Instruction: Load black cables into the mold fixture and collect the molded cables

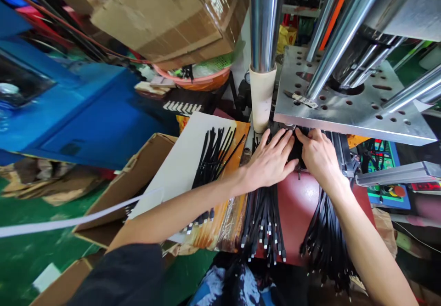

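Note:
My left hand (272, 160) lies palm down with its fingers stretched out, over the top of a bundle of black cables (263, 223) with light metal plug ends. Its fingertips reach a dark part below the front edge of a thick metal plate (354, 108). Beside it, my right hand (319, 154) has its fingers bent and the index finger pointing at the same dark part. What those fingers hold, if anything, is hidden. Below my right wrist hangs a second bundle of black cables (327, 241). Between the bundles a red work surface (292, 209) shows.
More black cables (213, 154) lie on a white sheet (175, 159) over a wooden board at left. An open cardboard box (148, 154) stands beside it. Metal columns (263, 21) rise close ahead. A control panel (386, 172) sits at right, and a blue machine (89, 108) at far left.

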